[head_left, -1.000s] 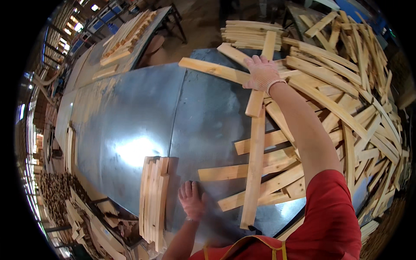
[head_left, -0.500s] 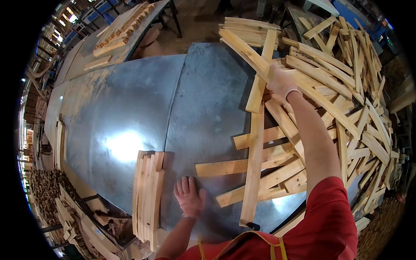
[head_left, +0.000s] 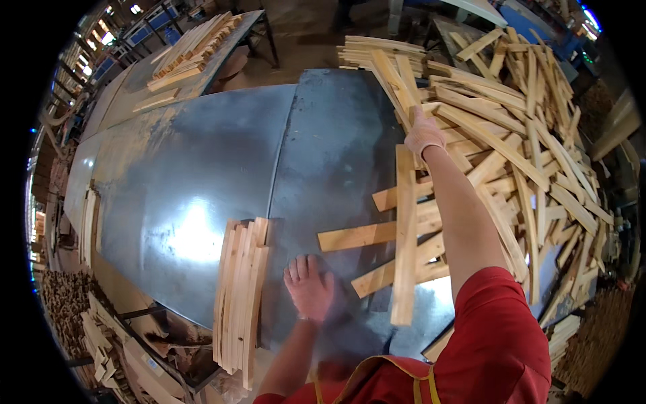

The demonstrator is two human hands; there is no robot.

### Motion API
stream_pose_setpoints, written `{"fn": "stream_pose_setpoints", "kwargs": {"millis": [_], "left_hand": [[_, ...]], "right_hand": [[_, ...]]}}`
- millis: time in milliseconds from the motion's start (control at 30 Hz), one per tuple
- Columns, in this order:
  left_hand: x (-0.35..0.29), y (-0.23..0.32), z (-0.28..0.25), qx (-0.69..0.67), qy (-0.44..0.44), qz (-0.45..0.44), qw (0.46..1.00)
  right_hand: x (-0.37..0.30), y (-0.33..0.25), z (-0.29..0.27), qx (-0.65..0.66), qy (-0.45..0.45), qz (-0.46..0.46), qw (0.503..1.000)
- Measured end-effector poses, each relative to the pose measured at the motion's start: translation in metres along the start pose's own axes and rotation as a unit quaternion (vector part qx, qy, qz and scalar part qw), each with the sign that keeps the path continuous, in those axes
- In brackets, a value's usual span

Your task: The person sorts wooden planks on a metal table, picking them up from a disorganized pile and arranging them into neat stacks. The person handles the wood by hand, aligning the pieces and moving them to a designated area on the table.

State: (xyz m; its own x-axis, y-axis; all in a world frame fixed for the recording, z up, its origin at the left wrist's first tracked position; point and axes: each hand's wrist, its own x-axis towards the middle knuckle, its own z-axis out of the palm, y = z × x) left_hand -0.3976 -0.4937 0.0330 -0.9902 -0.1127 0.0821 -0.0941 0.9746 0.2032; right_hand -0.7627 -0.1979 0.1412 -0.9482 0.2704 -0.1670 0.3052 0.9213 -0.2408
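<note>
While the left hand [head_left: 310, 288] lies palm down on the grey table [head_left: 343, 155], fingers a little apart and holding nothing, a small stack [head_left: 239, 303] lies just beside it, to the left. From where I stand, I see also a long board [head_left: 404, 242] to the right of this hand, lying across several others. Farther along, the right hand [head_left: 426, 131] is closed around a slat [head_left: 393, 77], perhaps around two; I cannot tell how many are under the fingers. Half a second ago this slat slanted more to the left, and another piece crossed it, covering the top of the long board. Now that top is free and the far ends lie close together, so I judge that picking from the loose heap [head_left: 498, 145] is advancing. This heap spreads untidily to the right. Beyond the hand is a flat pile [head_left: 383, 52]; farther still, on another table [head_left: 128, 97], more boards [head_left: 195, 50] lie side by side.
</note>
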Motion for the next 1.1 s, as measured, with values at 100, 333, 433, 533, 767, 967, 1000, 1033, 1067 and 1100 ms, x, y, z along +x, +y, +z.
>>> {"fn": "stream_pose_setpoints", "kwargs": {"millis": [100,333,433,533,767,967,1000,1033,1067,1100], "left_hand": [[-0.003,-0.004,0.000,-0.036,0.046,0.040,0.997],[-0.004,-0.019,-0.059,-0.456,-0.164,-0.065,0.873],[-0.026,0.016,-0.119,-0.276,-0.207,-0.053,0.937],[-0.063,-0.001,-0.119,-0.118,-0.217,-0.068,0.967],[-0.134,-0.097,-0.088,0.131,-0.030,-0.075,0.988],[-0.097,-0.074,-0.102,0.185,-0.084,-0.065,0.977],[-0.096,-0.075,-0.086,0.199,-0.021,-0.019,0.980],[-0.096,-0.076,-0.075,0.215,0.033,0.027,0.976],[-0.084,-0.054,-0.073,0.141,-0.031,0.035,0.989],[-0.069,-0.011,-0.070,0.074,-0.070,0.044,0.994]], "right_hand": [[-0.076,0.022,-0.030,0.224,-0.058,-0.052,0.971],[-0.409,0.015,0.028,0.483,-0.184,0.030,0.856],[-0.527,-0.003,0.107,0.575,-0.241,-0.043,0.781],[-0.560,0.011,0.151,0.400,-0.395,-0.190,0.805],[-0.396,0.163,0.029,0.281,-0.078,-0.179,0.940],[-0.258,0.346,-0.033,-0.015,0.137,0.047,0.989],[-0.233,0.369,-0.030,-0.037,0.064,0.040,0.996],[-0.227,0.358,-0.043,-0.003,-0.019,0.074,0.997],[-0.225,0.355,-0.056,0.050,-0.072,0.066,0.994],[-0.225,0.359,-0.068,0.100,-0.122,0.064,0.985]]}}
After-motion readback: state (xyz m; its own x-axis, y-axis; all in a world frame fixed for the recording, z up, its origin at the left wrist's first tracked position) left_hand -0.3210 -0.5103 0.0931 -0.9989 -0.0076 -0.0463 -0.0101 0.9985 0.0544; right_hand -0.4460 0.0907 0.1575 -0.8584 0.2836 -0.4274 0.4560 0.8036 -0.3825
